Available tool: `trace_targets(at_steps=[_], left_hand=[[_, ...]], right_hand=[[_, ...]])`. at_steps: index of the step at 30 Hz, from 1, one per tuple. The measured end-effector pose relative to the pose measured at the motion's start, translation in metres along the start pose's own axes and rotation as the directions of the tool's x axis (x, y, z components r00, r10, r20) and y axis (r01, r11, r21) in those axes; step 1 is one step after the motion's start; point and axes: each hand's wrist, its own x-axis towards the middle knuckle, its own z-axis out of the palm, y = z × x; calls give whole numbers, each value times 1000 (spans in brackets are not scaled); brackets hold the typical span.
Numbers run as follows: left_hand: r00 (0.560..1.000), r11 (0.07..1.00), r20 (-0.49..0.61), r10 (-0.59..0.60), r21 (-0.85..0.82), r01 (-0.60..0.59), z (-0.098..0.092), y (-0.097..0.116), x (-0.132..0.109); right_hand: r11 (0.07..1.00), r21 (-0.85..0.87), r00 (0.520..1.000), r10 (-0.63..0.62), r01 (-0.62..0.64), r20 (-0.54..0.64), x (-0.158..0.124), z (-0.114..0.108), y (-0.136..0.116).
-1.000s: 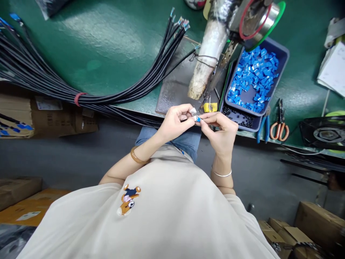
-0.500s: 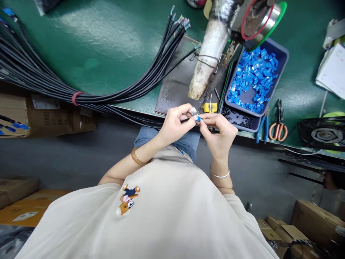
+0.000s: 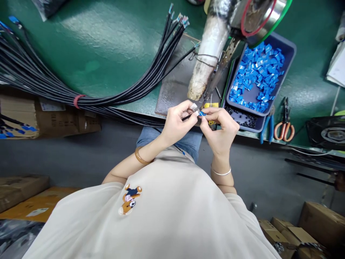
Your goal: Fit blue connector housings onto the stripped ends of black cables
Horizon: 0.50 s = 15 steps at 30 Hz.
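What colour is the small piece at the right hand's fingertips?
Blue: the small piece at the right hand, seen in the head view.

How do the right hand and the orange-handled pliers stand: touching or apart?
Apart. The head view shows a plain gap between the right hand and the orange-handled pliers, with the blue-handled pliers lying between them.
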Motion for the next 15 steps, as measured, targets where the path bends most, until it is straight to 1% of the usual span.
trace_targets(at_steps=[12,15], left_hand=[[1000,1000,-12,2,23,-1,0,0,-1],[1000,1000,-9,-14,22,14,-1,-1,-1]], right_hand=[[1000,-13,1000,-11,11,-2,1,-2,-3],[1000,-23,1000,-3,4,9,0,-1,-2]])
